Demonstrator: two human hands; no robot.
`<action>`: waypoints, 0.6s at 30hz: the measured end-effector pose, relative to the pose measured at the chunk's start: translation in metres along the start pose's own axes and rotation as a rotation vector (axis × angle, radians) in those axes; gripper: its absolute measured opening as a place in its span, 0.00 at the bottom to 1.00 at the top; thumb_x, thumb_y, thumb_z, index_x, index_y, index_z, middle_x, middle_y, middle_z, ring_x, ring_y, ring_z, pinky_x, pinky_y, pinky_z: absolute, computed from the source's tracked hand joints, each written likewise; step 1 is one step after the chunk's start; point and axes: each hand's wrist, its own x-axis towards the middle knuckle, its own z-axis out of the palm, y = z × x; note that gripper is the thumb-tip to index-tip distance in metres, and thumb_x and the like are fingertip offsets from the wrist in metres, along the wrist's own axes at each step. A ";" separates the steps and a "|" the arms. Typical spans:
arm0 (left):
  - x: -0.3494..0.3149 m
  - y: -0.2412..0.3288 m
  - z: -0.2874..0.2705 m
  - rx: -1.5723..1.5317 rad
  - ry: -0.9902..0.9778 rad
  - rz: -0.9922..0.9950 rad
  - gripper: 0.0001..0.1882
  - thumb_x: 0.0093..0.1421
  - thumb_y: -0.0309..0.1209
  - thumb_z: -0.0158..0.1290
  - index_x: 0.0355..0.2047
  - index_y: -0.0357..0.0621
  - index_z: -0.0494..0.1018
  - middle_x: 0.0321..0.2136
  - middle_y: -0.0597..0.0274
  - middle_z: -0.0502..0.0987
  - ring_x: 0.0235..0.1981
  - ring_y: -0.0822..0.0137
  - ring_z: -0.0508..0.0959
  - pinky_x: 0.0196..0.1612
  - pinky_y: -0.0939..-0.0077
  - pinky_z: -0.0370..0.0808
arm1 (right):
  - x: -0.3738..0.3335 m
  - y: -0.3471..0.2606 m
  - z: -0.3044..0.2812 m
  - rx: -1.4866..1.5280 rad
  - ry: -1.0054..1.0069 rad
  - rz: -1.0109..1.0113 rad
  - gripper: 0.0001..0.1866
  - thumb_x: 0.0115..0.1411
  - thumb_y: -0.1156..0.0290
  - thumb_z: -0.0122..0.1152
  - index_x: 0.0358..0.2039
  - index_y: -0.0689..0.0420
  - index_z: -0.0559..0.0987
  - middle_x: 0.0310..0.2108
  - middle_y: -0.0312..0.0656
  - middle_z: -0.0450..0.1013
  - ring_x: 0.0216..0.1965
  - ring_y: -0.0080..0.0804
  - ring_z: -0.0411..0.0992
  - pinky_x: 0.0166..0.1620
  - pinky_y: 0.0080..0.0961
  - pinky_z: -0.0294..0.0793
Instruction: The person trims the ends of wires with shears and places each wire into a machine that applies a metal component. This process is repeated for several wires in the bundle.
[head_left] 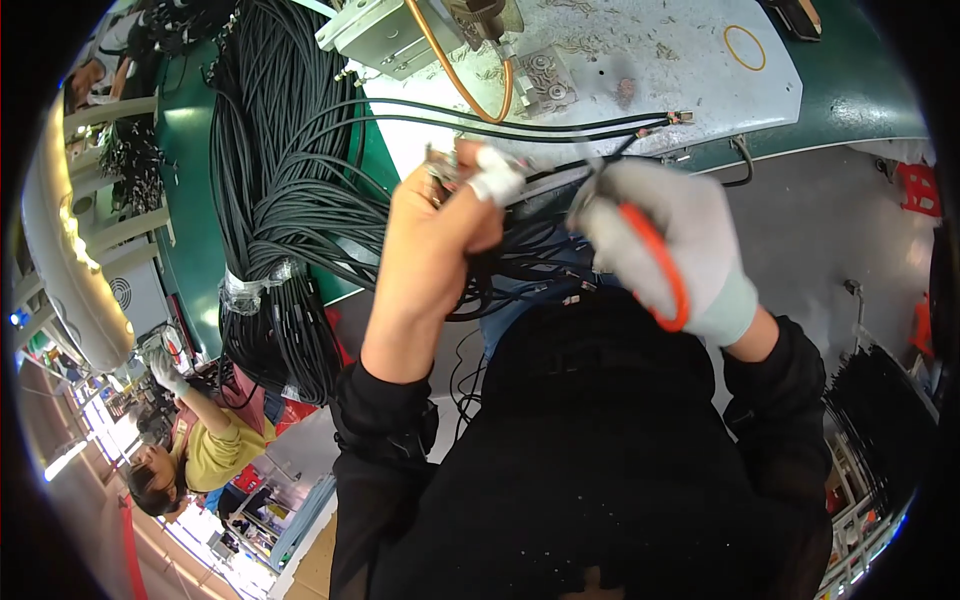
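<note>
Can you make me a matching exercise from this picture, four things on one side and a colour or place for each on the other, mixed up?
Things:
1. left hand
2. right hand
3. cable bundle
4. rubber band

Descriptions:
A. lies as a yellow ring on the white bench top
B. wears a grey glove and grips an orange-handled tool
C. bare, with white tape on a finger, pinching thin black cables
D. black, draped over the green bench edge on the left

Pairs: 1-C, 2-B, 3-D, 4-A

No packages, labels, signs, screens visible.
</note>
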 end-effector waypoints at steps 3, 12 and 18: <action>0.016 0.010 -0.005 -0.015 0.061 0.070 0.05 0.56 0.20 0.51 0.33 0.40 0.70 0.17 0.74 0.64 0.15 0.83 0.57 0.19 0.87 0.53 | 0.020 -0.013 -0.021 0.146 0.017 0.113 0.09 0.54 0.68 0.58 0.22 0.59 0.73 0.12 0.37 0.66 0.14 0.23 0.67 0.20 0.20 0.66; 0.060 0.020 -0.020 0.063 0.075 0.119 0.07 0.55 0.20 0.52 0.36 0.39 0.70 0.18 0.73 0.64 0.16 0.81 0.59 0.19 0.86 0.55 | 0.102 0.018 -0.017 -0.024 -0.148 -0.345 0.17 0.60 0.62 0.52 0.23 0.64 0.73 0.11 0.36 0.66 0.10 0.21 0.66 0.14 0.17 0.63; 0.065 0.030 -0.017 0.496 0.158 0.220 0.10 0.52 0.22 0.57 0.36 0.37 0.72 0.23 0.68 0.74 0.22 0.79 0.71 0.26 0.85 0.69 | 0.103 0.013 -0.023 0.174 -0.225 -0.165 0.18 0.60 0.62 0.54 0.20 0.63 0.72 0.11 0.37 0.67 0.10 0.21 0.66 0.15 0.17 0.64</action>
